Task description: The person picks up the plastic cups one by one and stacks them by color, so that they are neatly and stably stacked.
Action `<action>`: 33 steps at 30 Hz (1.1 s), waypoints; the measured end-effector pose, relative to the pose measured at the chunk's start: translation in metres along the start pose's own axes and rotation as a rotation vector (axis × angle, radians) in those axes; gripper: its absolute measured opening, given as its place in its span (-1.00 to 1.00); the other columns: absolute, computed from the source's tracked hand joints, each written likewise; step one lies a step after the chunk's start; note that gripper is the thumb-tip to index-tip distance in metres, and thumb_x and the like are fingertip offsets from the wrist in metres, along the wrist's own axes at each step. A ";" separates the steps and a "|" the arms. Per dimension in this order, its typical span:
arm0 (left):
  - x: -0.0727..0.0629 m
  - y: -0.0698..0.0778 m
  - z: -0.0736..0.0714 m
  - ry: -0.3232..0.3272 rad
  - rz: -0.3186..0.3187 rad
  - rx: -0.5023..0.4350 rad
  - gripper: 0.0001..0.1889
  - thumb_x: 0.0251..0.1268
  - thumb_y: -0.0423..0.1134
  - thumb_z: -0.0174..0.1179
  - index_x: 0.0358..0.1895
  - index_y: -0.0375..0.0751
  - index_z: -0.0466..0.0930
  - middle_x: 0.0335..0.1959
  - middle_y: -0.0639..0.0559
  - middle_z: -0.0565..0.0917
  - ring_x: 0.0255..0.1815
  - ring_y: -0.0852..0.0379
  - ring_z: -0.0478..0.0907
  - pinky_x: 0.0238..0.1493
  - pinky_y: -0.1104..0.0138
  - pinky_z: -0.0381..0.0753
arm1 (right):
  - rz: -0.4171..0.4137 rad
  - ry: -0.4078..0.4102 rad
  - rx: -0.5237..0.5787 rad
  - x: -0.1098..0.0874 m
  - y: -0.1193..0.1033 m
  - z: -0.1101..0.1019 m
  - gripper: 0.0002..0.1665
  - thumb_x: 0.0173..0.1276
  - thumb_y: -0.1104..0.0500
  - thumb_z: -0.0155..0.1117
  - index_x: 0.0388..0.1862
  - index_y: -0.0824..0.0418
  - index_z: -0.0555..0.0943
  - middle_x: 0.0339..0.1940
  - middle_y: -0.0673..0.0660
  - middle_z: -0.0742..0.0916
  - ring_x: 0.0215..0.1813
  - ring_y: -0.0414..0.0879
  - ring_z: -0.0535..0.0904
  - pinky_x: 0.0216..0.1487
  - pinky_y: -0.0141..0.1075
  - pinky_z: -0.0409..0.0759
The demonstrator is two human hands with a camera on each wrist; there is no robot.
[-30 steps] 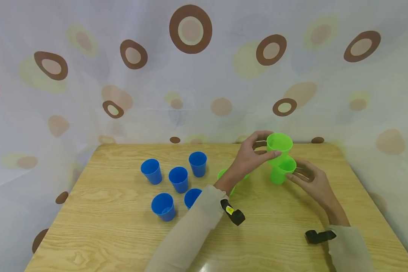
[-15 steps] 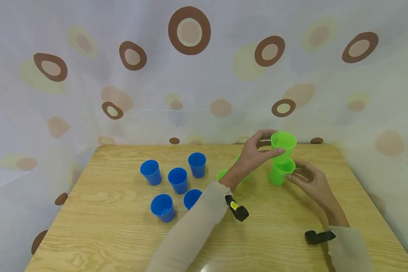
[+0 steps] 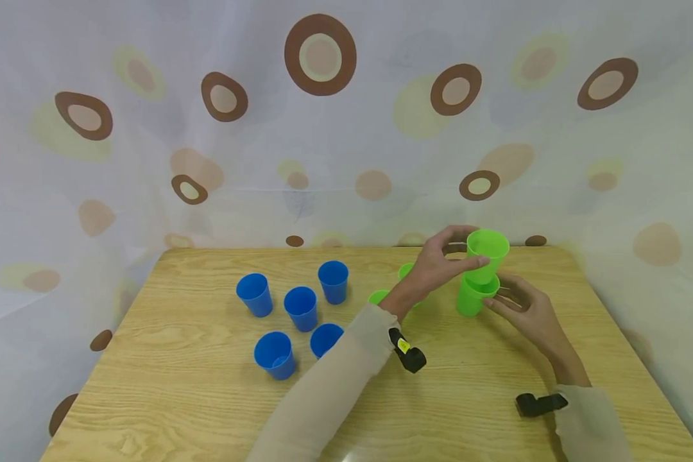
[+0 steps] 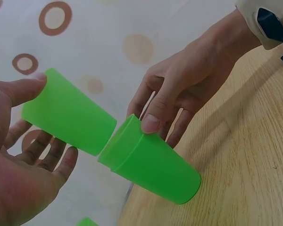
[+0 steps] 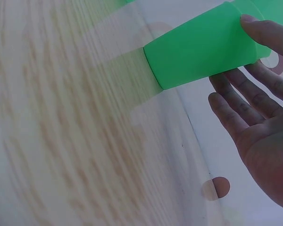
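Between thumb and fingers, my left hand [image 3: 439, 264] holds a green plastic cup [image 3: 487, 253] upright. Its base is right at the mouth of a lower green cup [image 3: 471, 299], slightly off to the right in the head view. That lower cup stands on the table, and a step shows just below its rim in the left wrist view. My right hand [image 3: 525, 313] grips it near the rim, thumb [image 4: 152, 123] on the near side. In the right wrist view the lower cup [image 5: 203, 52] fills the top, with the fingers curled along its side.
Two more green cups, one nearer [image 3: 379, 296] and one farther [image 3: 406, 269], are partly hidden by the left forearm. Several blue cups [image 3: 301, 308] stand upright left of centre on the wooden table [image 3: 179, 385]. A patterned curtain [image 3: 346, 128] hangs behind the table.
My left hand has moved a little to the right, bringing the upper green cup over the lower one's mouth. The right hand and lower cup have hardly moved.
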State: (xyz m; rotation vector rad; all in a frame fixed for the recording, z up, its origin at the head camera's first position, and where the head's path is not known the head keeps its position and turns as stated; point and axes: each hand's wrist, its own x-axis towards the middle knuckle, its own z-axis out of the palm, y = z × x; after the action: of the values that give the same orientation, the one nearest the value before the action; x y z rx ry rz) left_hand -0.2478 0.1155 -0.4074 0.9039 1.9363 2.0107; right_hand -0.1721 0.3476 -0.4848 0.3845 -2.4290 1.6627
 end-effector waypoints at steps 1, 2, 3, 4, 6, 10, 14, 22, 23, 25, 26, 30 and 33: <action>0.000 -0.001 0.000 -0.004 -0.001 -0.001 -0.43 0.37 -0.24 0.38 0.42 -0.06 0.45 0.18 0.20 0.58 0.17 0.31 0.54 0.10 0.40 0.61 | -0.001 0.000 0.000 0.000 0.000 0.000 -0.34 0.43 0.37 0.34 0.48 0.29 0.41 0.30 0.01 0.60 0.25 -0.27 0.56 0.21 -0.46 0.54; 0.000 -0.001 0.000 -0.007 -0.003 -0.004 -0.43 0.37 -0.25 0.38 0.42 -0.07 0.45 0.19 0.20 0.58 0.18 0.31 0.54 0.10 0.40 0.61 | 0.000 0.000 0.002 0.000 0.000 0.000 -0.34 0.43 0.37 0.34 0.48 0.29 0.41 0.30 0.00 0.60 0.25 -0.27 0.56 0.21 -0.46 0.54; 0.000 -0.002 0.000 -0.008 -0.006 -0.004 -0.43 0.37 -0.25 0.38 0.42 -0.08 0.45 0.19 0.18 0.59 0.18 0.30 0.54 0.10 0.40 0.61 | -0.002 0.000 0.003 0.000 0.000 0.000 -0.34 0.43 0.38 0.34 0.48 0.30 0.41 0.30 0.00 0.60 0.25 -0.27 0.56 0.21 -0.46 0.54; 0.000 -0.002 0.001 -0.009 -0.009 -0.004 -0.43 0.37 -0.25 0.38 0.42 -0.08 0.45 0.19 0.17 0.59 0.18 0.30 0.54 0.11 0.40 0.61 | -0.002 0.002 0.006 0.000 -0.001 0.000 -0.33 0.43 0.38 0.34 0.48 0.30 0.41 0.29 0.00 0.61 0.25 -0.27 0.56 0.21 -0.46 0.54; 0.000 -0.003 0.001 -0.009 -0.017 0.000 -0.43 0.36 -0.24 0.38 0.41 -0.09 0.46 0.19 0.15 0.60 0.18 0.29 0.54 0.11 0.40 0.60 | -0.003 0.003 0.009 0.000 -0.001 0.000 -0.33 0.43 0.39 0.34 0.48 0.31 0.40 0.29 -0.01 0.61 0.25 -0.26 0.57 0.21 -0.46 0.54; 0.001 -0.006 0.002 -0.008 -0.037 0.008 -0.44 0.36 -0.24 0.39 0.40 -0.10 0.48 0.20 0.10 0.61 0.17 0.29 0.55 0.11 0.41 0.59 | -0.004 0.001 0.011 0.001 -0.001 0.000 -0.34 0.42 0.39 0.34 0.47 0.33 0.41 0.27 -0.02 0.62 0.24 -0.26 0.58 0.20 -0.45 0.55; 0.001 -0.008 0.003 -0.015 -0.052 0.006 -0.44 0.36 -0.25 0.39 0.40 -0.12 0.48 0.22 0.06 0.60 0.18 0.27 0.55 0.12 0.42 0.59 | -0.005 0.004 0.003 0.001 -0.001 0.000 -0.35 0.42 0.38 0.35 0.46 0.31 0.42 0.26 -0.01 0.63 0.23 -0.26 0.58 0.21 -0.44 0.55; -0.001 -0.012 0.002 -0.023 -0.070 0.009 -0.43 0.37 -0.27 0.38 0.42 -0.14 0.46 0.22 0.10 0.59 0.18 0.29 0.54 0.13 0.43 0.58 | -0.010 0.005 -0.004 0.003 0.000 0.002 -0.35 0.42 0.38 0.35 0.46 0.30 0.43 0.28 0.00 0.62 0.24 -0.27 0.57 0.21 -0.45 0.54; -0.001 -0.013 0.002 -0.022 -0.070 0.009 -0.42 0.37 -0.27 0.38 0.42 -0.13 0.46 0.22 0.09 0.59 0.18 0.28 0.54 0.13 0.43 0.58 | -0.010 0.004 -0.003 0.003 0.000 0.002 -0.35 0.42 0.38 0.35 0.46 0.30 0.42 0.27 0.00 0.62 0.24 -0.27 0.57 0.20 -0.45 0.54; -0.001 -0.013 0.002 -0.019 -0.068 0.003 -0.43 0.37 -0.29 0.37 0.42 -0.13 0.46 0.23 0.07 0.59 0.21 0.24 0.55 0.13 0.44 0.58 | -0.009 0.003 -0.005 0.003 0.001 0.003 -0.35 0.42 0.38 0.35 0.46 0.30 0.43 0.27 -0.01 0.62 0.23 -0.27 0.57 0.20 -0.47 0.54; -0.001 -0.014 0.002 -0.018 -0.065 -0.004 -0.43 0.37 -0.31 0.37 0.42 -0.14 0.46 0.24 0.04 0.59 0.22 0.22 0.55 0.13 0.44 0.58 | -0.008 0.003 -0.007 0.003 0.001 0.003 -0.36 0.42 0.38 0.35 0.46 0.30 0.43 0.27 -0.01 0.62 0.24 -0.28 0.57 0.20 -0.47 0.54; -0.001 -0.014 0.002 -0.012 -0.058 -0.030 -0.46 0.36 -0.39 0.36 0.39 -0.17 0.49 0.24 -0.05 0.59 0.22 0.17 0.55 0.12 0.43 0.59 | -0.008 0.003 -0.025 0.003 0.001 0.002 -0.38 0.44 0.37 0.34 0.44 0.29 0.44 0.27 -0.02 0.61 0.23 -0.28 0.57 0.19 -0.50 0.53; -0.001 -0.013 0.002 -0.009 -0.054 -0.036 -0.47 0.35 -0.41 0.36 0.37 -0.18 0.51 0.21 -0.06 0.60 0.18 0.21 0.56 0.11 0.43 0.61 | -0.009 0.002 -0.029 0.004 0.001 0.001 -0.40 0.44 0.37 0.34 0.42 0.30 0.45 0.27 -0.03 0.61 0.24 -0.27 0.56 0.19 -0.50 0.53</action>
State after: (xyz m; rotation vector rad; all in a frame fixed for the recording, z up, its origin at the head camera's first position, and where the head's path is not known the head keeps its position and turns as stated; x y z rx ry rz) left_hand -0.2492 0.1179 -0.4206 0.8414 1.8934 2.0011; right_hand -0.1760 0.3464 -0.4855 0.3895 -2.4436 1.6209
